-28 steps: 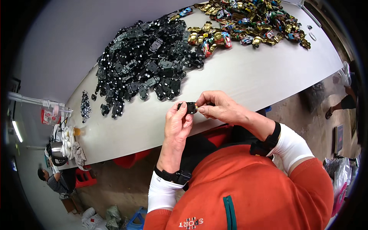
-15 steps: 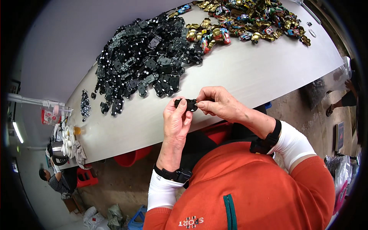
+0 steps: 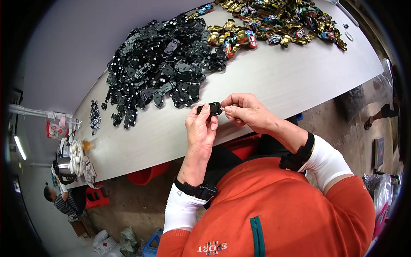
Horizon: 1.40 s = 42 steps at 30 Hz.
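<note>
Over the near part of the table, my left hand [image 3: 199,133] is closed on a black toy car chassis [image 3: 212,109], its thumb lying across the upper face. Thumb and forefinger of my right hand [image 3: 250,112] pinch together at the chassis's right end. A small pale bit shows at those fingertips, too tiny to name for sure. Beyond my hands rises a big heap of black toy car chassis [image 3: 156,64], many with pale wheels. A small pile of tiny black-and-white parts [image 3: 95,119] lies to its left.
Gold and coloured toy car shells [image 3: 295,30] are heaped at the far right of the table [image 3: 295,77]. A metal pot [image 3: 65,166] and a cloth [image 3: 89,171] sit at its left end. Red stools [image 3: 96,198] and a seated person [image 3: 66,201] are beyond.
Both hands and the chassis have shifted slightly away from me. The chassis has tilted a little, and the small pale bit at my right fingertips shows more plainly.
</note>
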{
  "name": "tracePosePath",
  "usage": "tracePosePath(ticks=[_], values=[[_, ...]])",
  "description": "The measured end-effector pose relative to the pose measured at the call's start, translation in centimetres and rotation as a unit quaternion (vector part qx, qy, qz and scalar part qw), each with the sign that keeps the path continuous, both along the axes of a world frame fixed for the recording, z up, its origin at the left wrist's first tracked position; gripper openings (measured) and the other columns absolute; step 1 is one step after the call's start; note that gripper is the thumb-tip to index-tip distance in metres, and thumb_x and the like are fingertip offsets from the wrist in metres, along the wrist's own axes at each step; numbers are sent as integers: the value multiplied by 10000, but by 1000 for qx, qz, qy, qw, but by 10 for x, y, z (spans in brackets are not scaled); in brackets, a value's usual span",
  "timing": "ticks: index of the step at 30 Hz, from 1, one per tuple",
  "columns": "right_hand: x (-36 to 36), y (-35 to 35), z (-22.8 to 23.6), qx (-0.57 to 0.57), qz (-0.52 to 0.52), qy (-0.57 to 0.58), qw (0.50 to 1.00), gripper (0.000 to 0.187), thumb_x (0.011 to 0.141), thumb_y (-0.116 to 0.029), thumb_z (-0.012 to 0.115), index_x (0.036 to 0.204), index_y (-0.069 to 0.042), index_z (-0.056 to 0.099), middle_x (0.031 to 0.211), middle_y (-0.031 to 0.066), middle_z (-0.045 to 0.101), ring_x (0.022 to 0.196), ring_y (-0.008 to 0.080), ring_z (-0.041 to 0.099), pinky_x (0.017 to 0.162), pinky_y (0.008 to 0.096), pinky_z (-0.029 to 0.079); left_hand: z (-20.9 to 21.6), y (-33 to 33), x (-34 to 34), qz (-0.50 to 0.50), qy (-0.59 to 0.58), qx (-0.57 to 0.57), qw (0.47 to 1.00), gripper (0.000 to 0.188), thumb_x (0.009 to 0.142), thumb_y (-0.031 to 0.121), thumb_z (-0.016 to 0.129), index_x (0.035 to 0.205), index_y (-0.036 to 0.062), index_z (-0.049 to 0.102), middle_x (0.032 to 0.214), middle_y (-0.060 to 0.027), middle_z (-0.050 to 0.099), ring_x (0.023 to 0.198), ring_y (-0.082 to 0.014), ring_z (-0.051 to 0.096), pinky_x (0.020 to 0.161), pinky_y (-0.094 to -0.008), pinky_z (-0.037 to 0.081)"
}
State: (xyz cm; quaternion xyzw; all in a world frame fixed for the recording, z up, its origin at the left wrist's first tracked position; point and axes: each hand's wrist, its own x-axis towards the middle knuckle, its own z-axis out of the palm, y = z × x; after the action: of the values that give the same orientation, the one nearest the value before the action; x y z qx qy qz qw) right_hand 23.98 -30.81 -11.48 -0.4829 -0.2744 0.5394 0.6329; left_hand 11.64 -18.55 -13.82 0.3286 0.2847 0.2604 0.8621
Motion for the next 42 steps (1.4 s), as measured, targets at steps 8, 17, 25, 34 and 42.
tracePosePath(ticks=[8, 17, 25, 34, 42], values=[[0, 5, -2, -6, -24, -76, 997, 116, 867, -68, 538, 950, 9, 561, 676, 2, 530, 558, 58, 454, 480, 213, 368, 9, -8, 0, 35, 12, 89, 995, 75, 875, 70, 592, 897, 20, 540, 741, -64, 575, 498, -109, 516, 373, -191, 383], [5, 6, -19, 0, 10, 21, 1000, 123, 904, -133, 540, 951, -20, 549, 647, -14, 484, 554, 60, 417, 472, 212, 333, 16, -8, 2, 63, 27, 185, 980, 113, 825, 14, 644, 867, 2, 540, 692, -49, 568, 456, -92, 517, 331, -194, 377], [-1, 8, -17, 2, -15, -28, 1000, 94, 909, -107, 518, 938, -20, 539, 639, -18, 477, 514, 47, 387, 438, 197, 299, 13, -5, 3, 55, 44, 165, 984, 121, 812, 23, 666, 853, -1, 555, 694, -43, 577, 452, -84, 508, 330, -191, 368], [7, -7, 11, -51, 32, -56, 997, 122, 885, -111, 529, 917, -14, 595, 648, -22, 511, 566, 38, 433, 479, 191, 341, 12, -12, -1, 29, -87, 118, 989, 159, 900, 183, 583, 979, 53, 535, 876, -50, 567, 738, -164, 588, 617, -261, 500], [17, -9, 35, -13, 69, -106, 992, 170, 868, -123, 580, 975, 9, 585, 734, 18, 596, 614, 54, 504, 512, 197, 393, 15, -9, -18, -189, 18, 206, 960, 97, 905, 82, 545, 980, 26, 571, 848, -59, 621, 656, -81, 547, 481, -178, 428]])
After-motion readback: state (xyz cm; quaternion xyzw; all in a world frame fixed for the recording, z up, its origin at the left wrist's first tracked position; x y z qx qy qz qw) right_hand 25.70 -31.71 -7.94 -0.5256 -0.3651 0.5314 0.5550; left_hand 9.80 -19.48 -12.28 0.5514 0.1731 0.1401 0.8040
